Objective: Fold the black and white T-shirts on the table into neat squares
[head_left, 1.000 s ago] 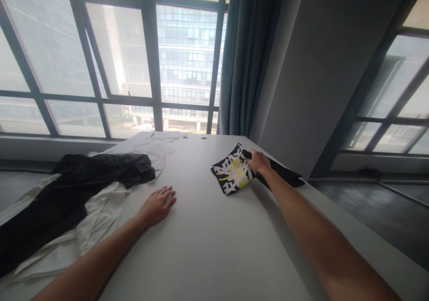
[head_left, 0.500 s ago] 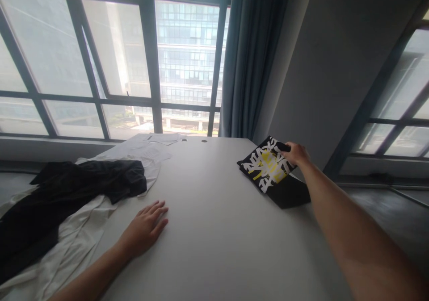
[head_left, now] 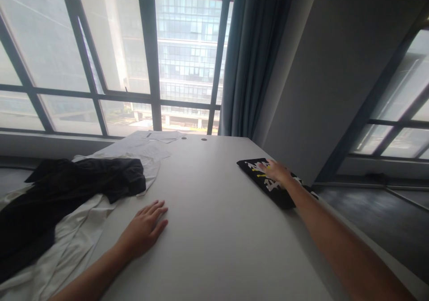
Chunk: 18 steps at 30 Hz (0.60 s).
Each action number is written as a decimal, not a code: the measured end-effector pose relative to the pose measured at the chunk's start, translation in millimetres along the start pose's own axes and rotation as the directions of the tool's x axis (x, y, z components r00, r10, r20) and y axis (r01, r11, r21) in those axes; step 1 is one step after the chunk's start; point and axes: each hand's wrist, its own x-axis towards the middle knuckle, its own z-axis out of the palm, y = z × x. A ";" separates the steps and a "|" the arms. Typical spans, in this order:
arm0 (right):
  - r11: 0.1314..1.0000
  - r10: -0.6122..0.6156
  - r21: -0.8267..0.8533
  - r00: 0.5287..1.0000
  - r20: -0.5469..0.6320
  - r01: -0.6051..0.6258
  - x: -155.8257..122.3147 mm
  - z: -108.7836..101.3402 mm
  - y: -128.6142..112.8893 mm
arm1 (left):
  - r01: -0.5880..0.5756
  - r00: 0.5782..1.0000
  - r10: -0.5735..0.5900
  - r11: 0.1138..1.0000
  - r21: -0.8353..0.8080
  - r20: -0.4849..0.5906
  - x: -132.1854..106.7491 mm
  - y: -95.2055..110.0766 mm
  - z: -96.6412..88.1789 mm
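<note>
A folded black T-shirt (head_left: 279,194) with white and yellow lettering lies near the right edge of the white table (head_left: 204,234). My right hand (head_left: 275,171) rests flat on top of it, fingers stretched out and slightly blurred, covering part of the print. On the left side of the table, my left hand (head_left: 144,227) lies palm down with its fingers a little apart, holding nothing. Just beyond and left of that hand are a crumpled black garment (head_left: 117,176) and white cloth (head_left: 78,229).
White papers (head_left: 164,135) lie at the table's far end, near two round cable holes. Behind stand a large window (head_left: 186,46), a blue-grey curtain (head_left: 246,60) and a grey pillar (head_left: 321,77). The floor (head_left: 365,216) shows past the table's right edge.
My right hand has let go of the lifted part of the T-shirt, which is now folded down, and lies flat on it. My left hand has stayed put. The view tilts slightly downward.
</note>
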 end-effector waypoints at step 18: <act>0.992 0.075 -0.100 0.997 -0.035 -0.078 -19.8 87.9 -34.3 | -0.016 0.999 0.014 0.999 -0.038 -0.041 -2.7 4.4 -1.2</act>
